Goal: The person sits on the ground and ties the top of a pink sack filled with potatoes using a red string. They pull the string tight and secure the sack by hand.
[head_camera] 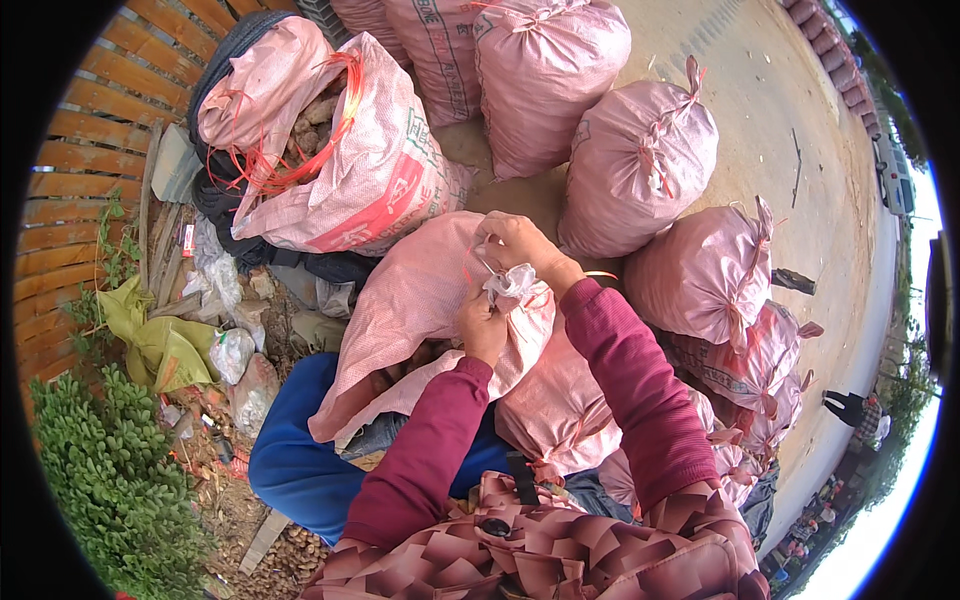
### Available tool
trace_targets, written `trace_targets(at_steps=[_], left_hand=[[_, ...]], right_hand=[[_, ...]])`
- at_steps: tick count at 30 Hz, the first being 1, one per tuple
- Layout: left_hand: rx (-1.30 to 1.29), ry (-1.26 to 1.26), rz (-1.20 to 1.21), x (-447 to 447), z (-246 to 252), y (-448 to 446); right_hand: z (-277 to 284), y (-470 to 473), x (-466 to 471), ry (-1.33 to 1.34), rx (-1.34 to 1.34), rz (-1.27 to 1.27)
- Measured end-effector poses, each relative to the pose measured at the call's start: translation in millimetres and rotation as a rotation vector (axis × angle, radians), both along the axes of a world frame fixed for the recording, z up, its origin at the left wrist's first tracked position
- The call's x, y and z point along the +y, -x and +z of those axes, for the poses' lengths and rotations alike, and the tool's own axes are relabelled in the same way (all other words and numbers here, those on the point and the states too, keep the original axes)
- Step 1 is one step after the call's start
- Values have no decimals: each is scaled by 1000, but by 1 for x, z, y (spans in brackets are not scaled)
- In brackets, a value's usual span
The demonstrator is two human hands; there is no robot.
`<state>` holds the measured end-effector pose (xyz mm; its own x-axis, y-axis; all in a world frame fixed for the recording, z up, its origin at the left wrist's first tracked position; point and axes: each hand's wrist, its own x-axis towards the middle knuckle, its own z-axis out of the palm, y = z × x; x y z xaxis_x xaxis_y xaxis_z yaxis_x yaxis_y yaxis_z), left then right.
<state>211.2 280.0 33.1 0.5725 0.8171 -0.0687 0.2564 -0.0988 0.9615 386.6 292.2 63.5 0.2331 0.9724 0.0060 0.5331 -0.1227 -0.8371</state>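
Observation:
A pink woven plastic sack (420, 277) lies across my lap, with brownish lumps partly visible through an opening in its side. My left hand (484, 322) grips the gathered, whitish corner of this sack. Just above, my right hand (514, 244) has its fingers pinched together around a thin strand near the bunched corner; a red strand end sticks out beside the wrist. Up and to the left stands an open pink sack (375, 195) holding brown lumps, with a bundle of red plastic twine (349, 112) draped over its mouth.
Several tied pink sacks (637, 165) stand ahead and to the right. A slatted wooden fence (97, 157), a leafy shrub (112, 487), a yellow-green bag (169, 345) and litter are at the left. A person (862, 415) is far off on the right, near a road.

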Motion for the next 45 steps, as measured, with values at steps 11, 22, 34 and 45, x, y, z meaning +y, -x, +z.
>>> trace_targets(at_steps=[11, 22, 34, 45], left_hand=[[-26, 3, -40, 3, 4, 1], [137, -48, -33, -3, 2, 1], [-230, 370, 2, -10, 20, 23], [-132, -147, -429, 16, 160, 50]], right_hand=[[-4, 1, 9, 77, 169, -300], [-3, 12, 33, 79, 532, -295], [193, 138, 87, -278, 1853, -156], [277, 93, -67, -565, 1789, -264]])
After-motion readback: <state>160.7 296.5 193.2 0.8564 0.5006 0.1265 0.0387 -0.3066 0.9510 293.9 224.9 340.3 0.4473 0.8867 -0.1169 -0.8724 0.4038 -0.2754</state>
